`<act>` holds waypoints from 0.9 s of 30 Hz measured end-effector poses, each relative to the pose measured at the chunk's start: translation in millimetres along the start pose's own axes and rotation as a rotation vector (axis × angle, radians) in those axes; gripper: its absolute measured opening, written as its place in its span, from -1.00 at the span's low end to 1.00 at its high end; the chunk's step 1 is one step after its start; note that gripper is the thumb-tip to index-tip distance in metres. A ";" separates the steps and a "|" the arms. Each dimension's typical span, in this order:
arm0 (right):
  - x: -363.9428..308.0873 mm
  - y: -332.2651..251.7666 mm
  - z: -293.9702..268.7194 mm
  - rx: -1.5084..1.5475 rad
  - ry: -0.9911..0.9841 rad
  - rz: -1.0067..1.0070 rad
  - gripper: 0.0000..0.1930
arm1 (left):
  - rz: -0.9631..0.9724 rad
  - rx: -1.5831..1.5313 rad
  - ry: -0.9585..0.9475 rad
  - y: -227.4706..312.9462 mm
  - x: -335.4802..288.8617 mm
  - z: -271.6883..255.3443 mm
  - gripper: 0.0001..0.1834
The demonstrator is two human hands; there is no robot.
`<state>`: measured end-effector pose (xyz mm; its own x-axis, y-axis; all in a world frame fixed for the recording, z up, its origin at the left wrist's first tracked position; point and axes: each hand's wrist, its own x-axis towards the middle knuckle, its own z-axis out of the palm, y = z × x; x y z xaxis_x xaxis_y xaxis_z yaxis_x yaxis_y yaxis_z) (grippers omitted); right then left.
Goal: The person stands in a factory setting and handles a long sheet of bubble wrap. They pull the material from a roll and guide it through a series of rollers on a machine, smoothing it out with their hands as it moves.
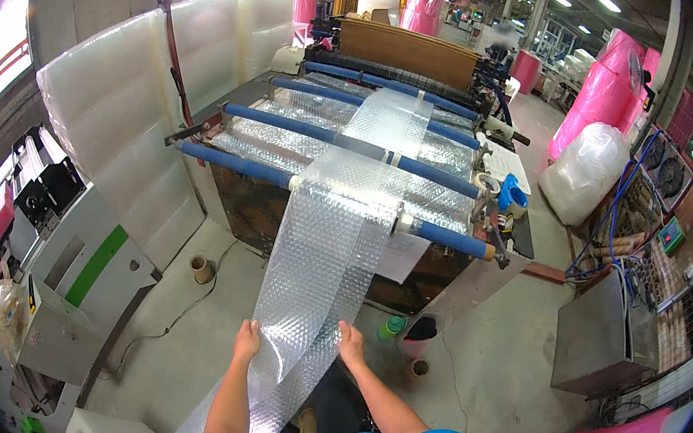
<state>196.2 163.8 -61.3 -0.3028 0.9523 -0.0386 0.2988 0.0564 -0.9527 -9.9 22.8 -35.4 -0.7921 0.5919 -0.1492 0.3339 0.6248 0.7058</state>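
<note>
A long strip of clear bubble wrap [316, 256] runs down over the blue rollers of a machine toward me. My left hand [247, 341] is closed on its left edge, and my right hand [351, 343] pinches the right edge at about the same height. Between the hands the film has a fold with a pointed flap. Below them it trails past my left forearm to the lower edge of the view. The front blue roller [241, 165] carries the strip where it bends downward.
White wrapped bales [167, 68] line the left side. A grey machine with a green stripe [97, 265] stands at the lower left. Cardboard cores [202, 268] and a green bottle [391, 328] are on the floor. Pink rolls [604, 92] and a metal box [606, 340] stand at the right.
</note>
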 end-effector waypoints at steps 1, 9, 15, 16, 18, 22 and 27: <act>7.8 -10.8 -4.2 0.007 0.024 -0.052 -0.57 | 0.007 -0.005 0.001 10.3 5.7 -0.1 -0.63; 87.8 -68.2 -30.7 0.062 0.109 -0.314 -0.58 | 0.198 -0.078 0.040 65.8 72.0 6.0 -0.63; 121.6 -116.0 -47.7 0.001 0.172 -0.280 -0.60 | 0.168 -0.068 0.118 136.8 80.9 -26.2 -0.58; 121.5 -122.8 -49.0 -0.012 0.216 -0.305 -0.60 | 0.130 -0.068 0.105 150.7 72.1 -35.7 -0.55; 110.1 -130.6 -48.1 -0.018 0.234 -0.236 -0.60 | 0.041 -0.062 0.079 161.9 53.3 -50.3 -0.46; 58.5 -122.6 -37.7 -0.099 0.191 -0.208 -0.59 | -0.027 -0.056 -0.037 116.6 35.4 -42.5 -0.14; -40.0 -64.8 -9.7 0.024 -0.018 0.007 -0.58 | -0.073 -0.036 -0.042 38.1 -1.8 -30.7 -0.11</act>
<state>197.7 125.0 4.9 -0.3174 0.9470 -0.0506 0.2791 0.0423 -0.9593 -11.4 29.9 13.0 -0.7913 0.5667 -0.2296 0.2566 0.6486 0.7166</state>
